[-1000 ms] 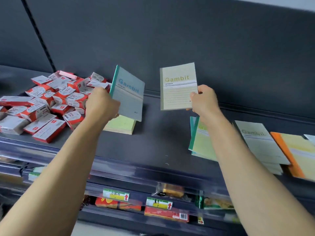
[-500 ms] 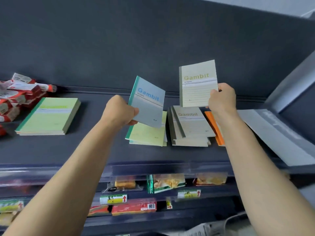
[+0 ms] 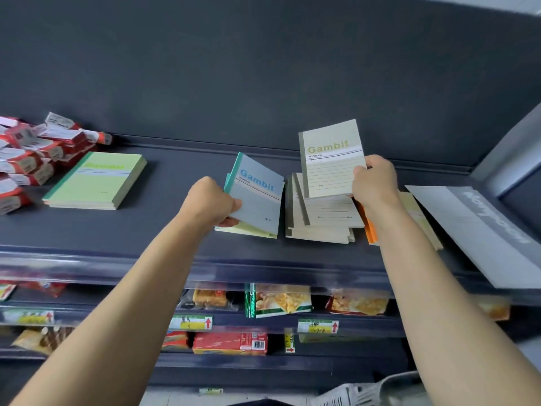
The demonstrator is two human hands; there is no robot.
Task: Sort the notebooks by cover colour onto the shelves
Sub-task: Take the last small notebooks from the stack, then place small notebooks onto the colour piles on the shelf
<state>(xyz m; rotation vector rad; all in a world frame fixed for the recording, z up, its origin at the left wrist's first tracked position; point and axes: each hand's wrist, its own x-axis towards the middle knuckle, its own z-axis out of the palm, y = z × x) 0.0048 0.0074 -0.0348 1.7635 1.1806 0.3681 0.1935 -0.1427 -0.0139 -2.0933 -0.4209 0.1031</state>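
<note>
Shop, dark display shelves (image 3: 175, 230), price tags (image 3: 317, 326) on rails, packaged snacks (image 3: 281, 300) below

The right hand (image 3: 374, 183) and wrist cover most of the orange notebook (image 3: 369, 230), the red boxes (image 3: 27, 159) run off the left edge, and the price tags (image 3: 317, 326) below are too blurred to read.

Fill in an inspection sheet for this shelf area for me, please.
Surface: dark shelf, carrying notebook piles.
Job's things: blue notebook held over pale green pile; beige notebook held above beige pile; green pile at left; orange notebook beside right wrist.
Clutter: red boxes heaped at left; grey sheet at right.
Grippers: left hand grips blue notebook; right hand grips beige notebook.
Cables: nothing seen.
Surroundings: snack packs and price tags on lower shelves.
</note>
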